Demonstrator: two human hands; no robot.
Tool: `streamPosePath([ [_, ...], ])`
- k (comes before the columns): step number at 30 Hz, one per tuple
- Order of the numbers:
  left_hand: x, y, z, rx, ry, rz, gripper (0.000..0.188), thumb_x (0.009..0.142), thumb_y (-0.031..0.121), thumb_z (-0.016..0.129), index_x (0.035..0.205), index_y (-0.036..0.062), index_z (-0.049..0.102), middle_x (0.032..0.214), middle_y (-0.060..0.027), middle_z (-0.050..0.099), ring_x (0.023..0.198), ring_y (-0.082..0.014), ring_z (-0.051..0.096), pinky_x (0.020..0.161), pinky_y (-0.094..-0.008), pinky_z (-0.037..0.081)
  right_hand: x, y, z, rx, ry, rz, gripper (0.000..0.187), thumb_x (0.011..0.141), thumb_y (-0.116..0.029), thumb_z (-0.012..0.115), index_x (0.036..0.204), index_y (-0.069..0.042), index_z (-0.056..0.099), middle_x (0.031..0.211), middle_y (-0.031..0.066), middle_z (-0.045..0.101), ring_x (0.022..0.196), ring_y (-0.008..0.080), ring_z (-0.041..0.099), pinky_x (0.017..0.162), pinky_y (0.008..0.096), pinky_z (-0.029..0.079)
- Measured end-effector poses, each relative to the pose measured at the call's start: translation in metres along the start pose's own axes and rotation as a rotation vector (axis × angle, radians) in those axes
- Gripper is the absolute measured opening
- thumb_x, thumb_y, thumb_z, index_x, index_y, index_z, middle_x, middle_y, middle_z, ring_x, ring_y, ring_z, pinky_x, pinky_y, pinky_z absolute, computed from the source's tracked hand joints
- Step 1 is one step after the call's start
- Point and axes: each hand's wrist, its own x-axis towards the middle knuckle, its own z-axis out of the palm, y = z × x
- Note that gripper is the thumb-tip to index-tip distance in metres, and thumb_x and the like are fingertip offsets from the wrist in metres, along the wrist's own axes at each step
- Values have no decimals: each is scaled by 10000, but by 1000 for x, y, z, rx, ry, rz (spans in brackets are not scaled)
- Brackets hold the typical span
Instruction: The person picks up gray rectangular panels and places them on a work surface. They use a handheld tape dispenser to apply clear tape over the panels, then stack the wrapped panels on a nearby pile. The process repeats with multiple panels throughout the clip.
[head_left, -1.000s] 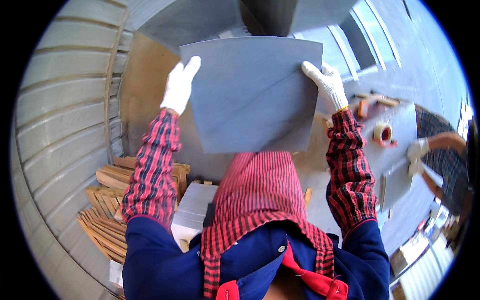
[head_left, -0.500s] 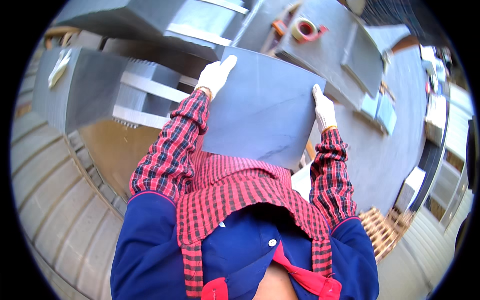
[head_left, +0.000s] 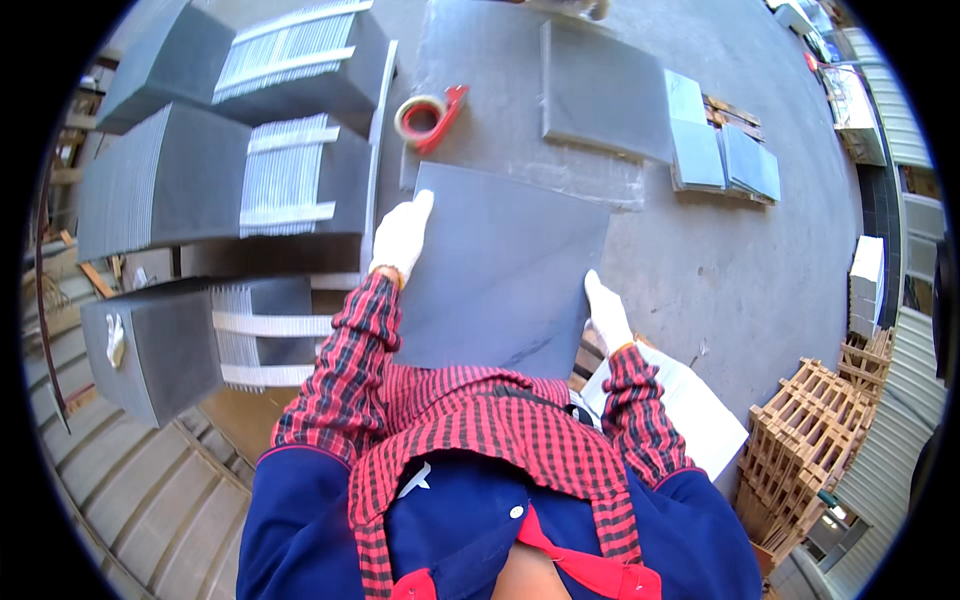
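I hold a square grey stone tile (head_left: 500,265) with dark veins in front of my checked apron. My left hand (head_left: 403,235), in a white glove, grips the tile's left edge, its thumb on the face. My right hand (head_left: 607,312), also gloved in white, is closed on the right edge lower down. The fingers behind the tile are hidden. Just beyond the far edge lies a red tape dispenser (head_left: 444,118) with a roll of tape. Farther off, to the right, lies a flat grey slab (head_left: 605,90).
On the left stand several blocks of upright grey tiles (head_left: 200,185) with pale strips across them. A white glove (head_left: 116,340) lies on the nearest block. Low bluish stacks (head_left: 700,155) are at the far right. Wooden pallets (head_left: 815,420) and a white sheet-like surface (head_left: 685,400) are nearer right.
The view has swung, and the tile with both hands now sits lower in it. A co-worker's arm at the upper right has left that spot. Both hands still grip the tile.
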Motion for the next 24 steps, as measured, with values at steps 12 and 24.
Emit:
streamPosePath([
  [12, -34, 50, -7, -360, -107, -212, 723, 940, 417, 653, 1460, -36, 437, 1443, -186, 529, 1304, -255, 504, 1081, -360, 375, 3, 37, -9, -58, 148, -310, 541, 1028, -473, 479, 1038, 35, 666, 825, 146, 652, 641, 189, 511, 629, 358, 445],
  [24, -35, 151, -3, -1392, -199, -113, 462, 1054, 422, 492, 1295, 40, 590, 1243, -35, 611, 1119, -127, 561, 1005, -284, 420, -34, -44, -40, 414, 451, -241, 916, 931, -776, 387, 1305, 37, 586, 1128, 104, 647, 965, 207, 590, 764, 341, 494],
])
